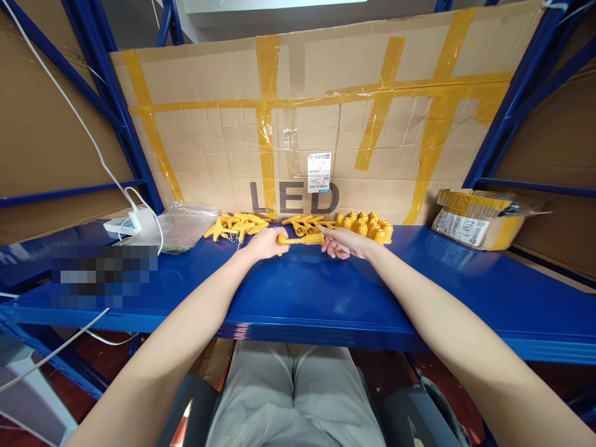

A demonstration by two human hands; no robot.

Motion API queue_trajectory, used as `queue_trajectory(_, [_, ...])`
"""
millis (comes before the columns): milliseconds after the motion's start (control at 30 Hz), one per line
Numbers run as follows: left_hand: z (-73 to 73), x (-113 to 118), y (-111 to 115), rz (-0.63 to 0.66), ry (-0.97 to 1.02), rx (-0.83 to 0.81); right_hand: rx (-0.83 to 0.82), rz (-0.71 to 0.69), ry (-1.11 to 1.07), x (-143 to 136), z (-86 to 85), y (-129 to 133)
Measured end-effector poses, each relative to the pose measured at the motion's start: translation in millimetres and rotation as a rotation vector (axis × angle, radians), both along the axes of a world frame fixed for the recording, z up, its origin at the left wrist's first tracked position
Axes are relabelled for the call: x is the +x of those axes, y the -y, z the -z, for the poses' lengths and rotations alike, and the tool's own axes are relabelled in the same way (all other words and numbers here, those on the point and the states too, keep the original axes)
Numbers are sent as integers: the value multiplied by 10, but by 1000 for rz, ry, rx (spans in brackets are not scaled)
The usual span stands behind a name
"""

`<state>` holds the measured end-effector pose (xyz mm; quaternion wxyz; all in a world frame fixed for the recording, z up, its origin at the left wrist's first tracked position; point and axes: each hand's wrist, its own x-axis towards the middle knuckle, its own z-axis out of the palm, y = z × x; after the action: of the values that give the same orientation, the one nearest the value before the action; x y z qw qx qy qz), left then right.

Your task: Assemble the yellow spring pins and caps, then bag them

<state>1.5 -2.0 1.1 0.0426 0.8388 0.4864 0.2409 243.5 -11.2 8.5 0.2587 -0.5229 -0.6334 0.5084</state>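
Between my two hands lies a yellow plastic piece [305, 239], with a ridged, rod-like left part and a thicker sleeve-like right part. Its left end, which looks like a crosswise handle, is gripped by my left hand [266, 243]. My right hand [342, 242] pinches the thicker end, fingers curled. Behind my left hand is a pile of yellow branched parts [237, 225], with short metal chains near it. More yellow pieces with round open ends [307, 227] lie just behind the held one. A group of yellow cup-like parts [367, 225] stands behind my right hand.
The blue shelf table [316, 292] has a large taped cardboard sheet [209, 143] at its back. At left are a clear plastic bag [186, 223], a white plug on a power strip [139, 220], cables and a blurred dark patch. An open cardboard box [479, 220] stands at right.
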Motion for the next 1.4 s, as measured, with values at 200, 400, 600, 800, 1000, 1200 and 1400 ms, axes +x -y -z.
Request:
queue_trajectory(200, [-14, -7, 4, -19, 2, -10, -33, -67, 52, 29, -27, 13])
queue_trajectory(400, [-12, -18, -2, -60, -16, 16, 128, -58, 6, 80, -36, 25])
queue_trajectory(600, [-5, -18, -5, -41, -7, 22, 213, -53, 11, 50, -17, 21])
queue_trajectory(800, [-3, -5, 12, -36, 12, 42, 136, -78, 4, 42, -30, 54])
queue_trajectory(1000, [-4, -5, 8, -20, 20, 17, 59, -69, -26, 13, 3, 26])
queue_trajectory(1200, [-21, 15, 29, -15, 45, 4, 127, -93, -61, 66, -29, 62])
queue_trajectory(1400, [-41, 23, 52, -33, 53, 9, 285, -104, -78, 55, -31, 53])
